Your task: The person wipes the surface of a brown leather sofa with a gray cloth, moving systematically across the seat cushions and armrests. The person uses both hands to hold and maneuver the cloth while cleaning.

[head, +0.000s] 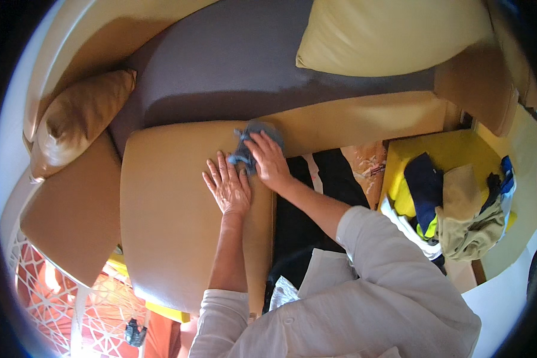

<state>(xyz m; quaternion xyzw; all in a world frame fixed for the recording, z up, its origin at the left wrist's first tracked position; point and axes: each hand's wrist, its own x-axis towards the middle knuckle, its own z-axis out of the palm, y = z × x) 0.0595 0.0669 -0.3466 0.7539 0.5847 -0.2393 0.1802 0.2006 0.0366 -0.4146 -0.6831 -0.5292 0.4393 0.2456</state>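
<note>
A crumpled grey-blue cloth point(245, 154) lies at the far right corner of a tan upholstered seat cushion point(170, 179). My right hand point(268, 163) bears down on the cloth from the right, its fingers over the fabric and its palm hidden from view. Just left of the cloth, my left hand point(228, 188) rests flat on the cushion with its fingers spread, holding nothing. Behind both hands runs the dark brown sofa seat point(232, 58) with its tan front edge point(367, 109).
A yellow pillow point(385, 36) lies on the sofa, and a tan pillow point(83, 118) leans at the left. To the right, a basin holds piled clothes point(461, 201). White lattice point(85, 308) stands at lower left. Black fabric point(304, 219) lies beside the cushion.
</note>
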